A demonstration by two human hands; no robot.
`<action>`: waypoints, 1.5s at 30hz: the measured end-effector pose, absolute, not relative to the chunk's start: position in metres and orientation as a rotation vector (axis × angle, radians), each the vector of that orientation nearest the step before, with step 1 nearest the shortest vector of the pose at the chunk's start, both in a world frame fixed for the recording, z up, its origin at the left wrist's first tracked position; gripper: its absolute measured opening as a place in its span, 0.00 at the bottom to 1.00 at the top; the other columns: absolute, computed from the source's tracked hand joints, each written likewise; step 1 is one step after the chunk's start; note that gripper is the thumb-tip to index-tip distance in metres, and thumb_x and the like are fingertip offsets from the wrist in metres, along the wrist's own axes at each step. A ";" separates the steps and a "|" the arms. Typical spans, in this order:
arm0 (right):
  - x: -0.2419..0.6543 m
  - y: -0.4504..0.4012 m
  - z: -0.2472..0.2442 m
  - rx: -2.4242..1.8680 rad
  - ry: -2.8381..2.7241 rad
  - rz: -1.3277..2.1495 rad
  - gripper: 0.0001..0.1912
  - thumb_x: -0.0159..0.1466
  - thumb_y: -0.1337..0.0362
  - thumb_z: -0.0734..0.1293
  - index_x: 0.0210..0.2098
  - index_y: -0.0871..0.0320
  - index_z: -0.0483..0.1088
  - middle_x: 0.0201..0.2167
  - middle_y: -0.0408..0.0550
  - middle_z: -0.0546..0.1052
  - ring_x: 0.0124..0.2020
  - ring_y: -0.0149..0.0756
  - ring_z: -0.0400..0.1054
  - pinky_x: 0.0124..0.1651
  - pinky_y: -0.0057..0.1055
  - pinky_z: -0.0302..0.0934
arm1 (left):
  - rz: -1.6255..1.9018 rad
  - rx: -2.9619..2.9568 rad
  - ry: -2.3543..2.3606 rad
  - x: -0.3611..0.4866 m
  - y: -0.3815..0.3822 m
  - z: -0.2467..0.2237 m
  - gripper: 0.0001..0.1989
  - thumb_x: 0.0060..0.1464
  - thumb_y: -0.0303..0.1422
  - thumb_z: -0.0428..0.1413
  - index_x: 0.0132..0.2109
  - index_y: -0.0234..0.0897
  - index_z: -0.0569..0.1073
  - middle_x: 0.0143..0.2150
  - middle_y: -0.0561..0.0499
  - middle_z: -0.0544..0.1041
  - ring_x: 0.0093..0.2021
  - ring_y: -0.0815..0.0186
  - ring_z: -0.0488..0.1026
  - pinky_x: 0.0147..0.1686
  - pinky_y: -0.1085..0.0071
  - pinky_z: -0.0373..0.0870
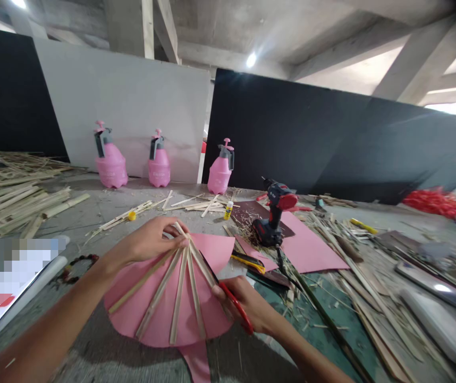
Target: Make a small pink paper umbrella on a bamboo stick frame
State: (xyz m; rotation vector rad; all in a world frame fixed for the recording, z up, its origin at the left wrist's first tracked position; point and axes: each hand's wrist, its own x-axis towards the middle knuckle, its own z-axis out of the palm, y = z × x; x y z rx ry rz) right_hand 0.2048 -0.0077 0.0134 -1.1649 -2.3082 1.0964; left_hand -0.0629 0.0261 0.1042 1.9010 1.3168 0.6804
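A pink paper sheet [160, 319] with a rounded lower edge carries several pale bamboo strips [178, 303] that fan out from a point near its top. My left hand [160, 239] pinches the strips and paper at that meeting point. My right hand [244, 303] is closed round the red handles of a pair of scissors [231, 300]. Their dark blades point up and left, along the rightmost strip, over the right part of the paper. A narrow pink piece [196, 361] hangs below the sheet's lower edge.
Pink spray bottles [159, 167] stand at the back. A cordless drill [276, 213], a yellow cutter [252, 261] and a glue stick [228, 210] lie beyond my hands. Bamboo piles [16, 197] and a tablet [13, 287] are at left; a green mat [311, 314] is at right.
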 end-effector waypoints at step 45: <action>0.205 -0.004 0.009 -1.132 -2.275 1.107 0.29 0.69 0.42 0.60 0.23 0.57 0.55 0.22 0.37 0.53 0.25 0.28 0.47 0.27 0.28 0.41 | 0.699 1.926 1.207 -0.060 0.027 0.090 0.14 0.59 0.42 0.60 0.44 0.37 0.77 0.41 0.48 0.82 0.40 0.61 0.78 0.40 0.69 0.71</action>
